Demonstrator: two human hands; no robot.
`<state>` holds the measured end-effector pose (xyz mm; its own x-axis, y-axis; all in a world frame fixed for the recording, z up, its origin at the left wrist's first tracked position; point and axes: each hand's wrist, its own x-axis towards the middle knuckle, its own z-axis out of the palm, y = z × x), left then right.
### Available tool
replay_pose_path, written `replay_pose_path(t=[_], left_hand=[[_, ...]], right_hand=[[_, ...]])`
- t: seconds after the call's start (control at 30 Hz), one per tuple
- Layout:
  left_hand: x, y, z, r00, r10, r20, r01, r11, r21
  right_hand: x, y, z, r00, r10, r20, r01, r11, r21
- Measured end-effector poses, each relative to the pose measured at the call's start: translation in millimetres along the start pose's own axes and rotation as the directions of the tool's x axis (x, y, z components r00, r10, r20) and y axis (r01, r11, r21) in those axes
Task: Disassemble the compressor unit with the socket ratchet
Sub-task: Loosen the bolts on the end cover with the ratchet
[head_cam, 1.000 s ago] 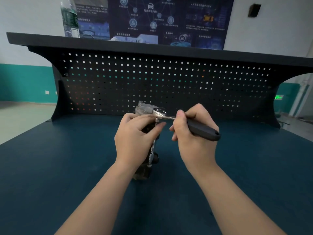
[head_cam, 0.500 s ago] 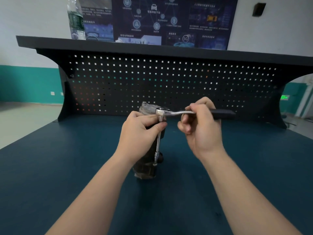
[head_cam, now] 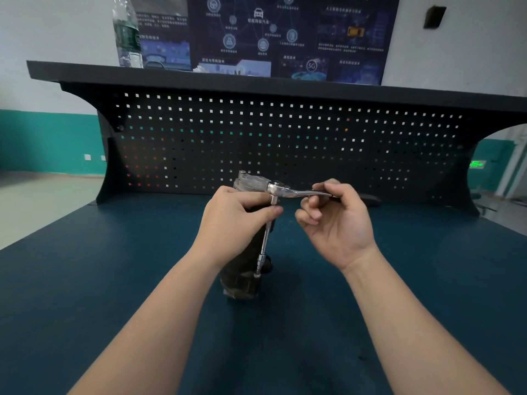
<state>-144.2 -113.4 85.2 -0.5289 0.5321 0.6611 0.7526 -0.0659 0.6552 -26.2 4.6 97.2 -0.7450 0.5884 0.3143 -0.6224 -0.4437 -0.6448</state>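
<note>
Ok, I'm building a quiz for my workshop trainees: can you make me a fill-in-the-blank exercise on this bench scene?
1. The left hand grips the dark upright compressor unit, which stands on the ____ benchtop.
2. The right hand holds the handle of the silver socket ratchet, whose extension bar points ____.
3. A clear plastic water bottle stands on the shelf above the black ____.

Missing words: blue; downward; pegboard

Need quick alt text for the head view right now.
A left hand grips an upright compressor unit on a blue bench while the right hand pinches a socket ratchet whose extension runs down to the unit's lower part.
</note>
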Motion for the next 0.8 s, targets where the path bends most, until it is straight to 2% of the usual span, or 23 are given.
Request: replay_pose_path(t=[0.07,0.1,0.13,0.17,0.2,0.23,0.27,0.37,0.43,0.5,0.57,0.63,0.7,0.8], left_hand=[[1.1,-0.4,2.2,0.999,-0.009,-0.045,0.009,1.0,-0.005],[1.0,0.8,3.8,0.997,-0.016,-0.069,0.016,1.0,-0.001],[1.1,2.2,5.3,0.996,-0.017,-0.082,0.017,1.0,0.006],[1.2,4.0,7.0,0.996,-0.018,-0.083,0.018,1.0,0.009],[1.2,4.4,8.6,0.997,-0.01,-0.074,0.011,1.0,0.018],[0.9,5.6,9.2,0.998,-0.003,-0.065,0.004,1.0,0.026],[1.4,4.6,9.1,0.999,0.0,-0.052,0.002,0.999,0.035],[5.1,-1.4,2.7,0.999,-0.008,0.043,0.004,0.996,0.087],[9.9,-3.5,-4.5,0.992,0.027,0.12,-0.051,0.977,0.207],[17.5,-3.9,-12.0,0.974,0.13,0.184,-0.194,0.9,0.391],[26.5,-4.7,-17.1,0.938,0.168,0.305,-0.302,0.828,0.473],[30.5,-6.2,-17.5,0.912,0.099,0.398,-0.271,0.875,0.402],[30.4,-10.0,-15.3,0.916,0.077,0.393,-0.21,0.928,0.308],[28.5,-15.8,-12.8,0.926,0.102,0.364,-0.198,0.951,0.237]], right_hand=[[-4.0,0.9,7.9,0.992,-0.127,0.006,0.126,0.977,-0.174],[-9.7,4.3,13.5,0.965,-0.256,0.051,0.258,0.906,-0.336],[-15.2,9.5,17.8,0.903,-0.405,0.143,0.416,0.739,-0.53],[-20.6,15.8,21.5,0.82,-0.498,0.283,0.535,0.49,-0.688],[-25.1,21.1,25.1,0.754,-0.508,0.416,0.597,0.264,-0.758],[-26.8,23.6,27.4,0.724,-0.492,0.483,0.61,0.13,-0.782],[-26.5,21.0,29.3,0.739,-0.486,0.467,0.588,0.128,-0.798],[-20.9,4.3,26.5,0.862,-0.442,0.248,0.454,0.457,-0.765],[-18.4,-1.0,20.1,0.896,-0.401,0.192,0.406,0.563,-0.72],[-16.7,0.4,17.2,0.903,-0.381,0.198,0.4,0.579,-0.711],[-16.0,2.8,17.4,0.9,-0.377,0.218,0.409,0.562,-0.719],[-16.0,4.2,18.9,0.896,-0.385,0.222,0.418,0.566,-0.71],[-16.0,5.7,18.1,0.891,-0.4,0.215,0.428,0.578,-0.695],[-16.8,9.6,14.0,0.885,-0.419,0.203,0.435,0.591,-0.679]])
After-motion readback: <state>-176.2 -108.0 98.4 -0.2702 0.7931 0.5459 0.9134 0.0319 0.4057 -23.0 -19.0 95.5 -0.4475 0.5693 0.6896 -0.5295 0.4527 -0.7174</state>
